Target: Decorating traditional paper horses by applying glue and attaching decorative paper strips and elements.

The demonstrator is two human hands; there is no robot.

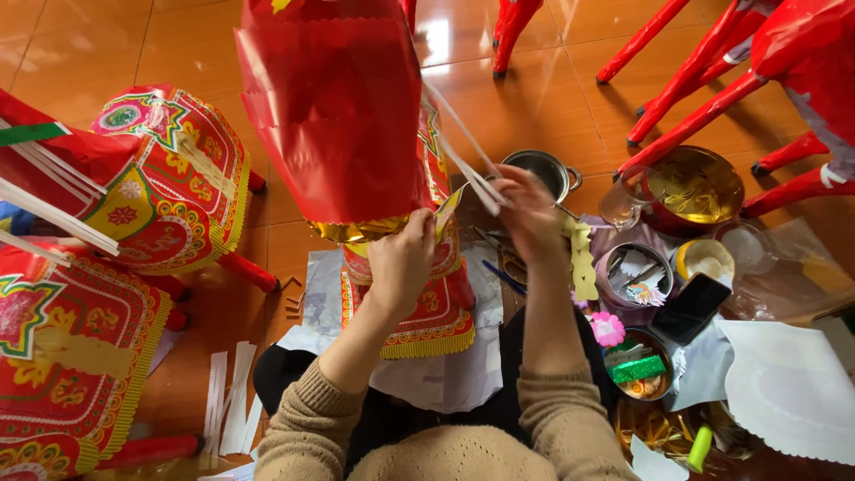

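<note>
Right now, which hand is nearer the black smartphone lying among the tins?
Right. The right hand works up and left of the black smartphone; the left hand is farther left, on the red paper figure.

Both forearms extend forward, sleeves at the wrists. Left hand (403, 258): raised, back toward the camera, fingers curled in a pinch. Right hand (528, 214): raised slightly farther forward, fingertips pinched together.
</note>
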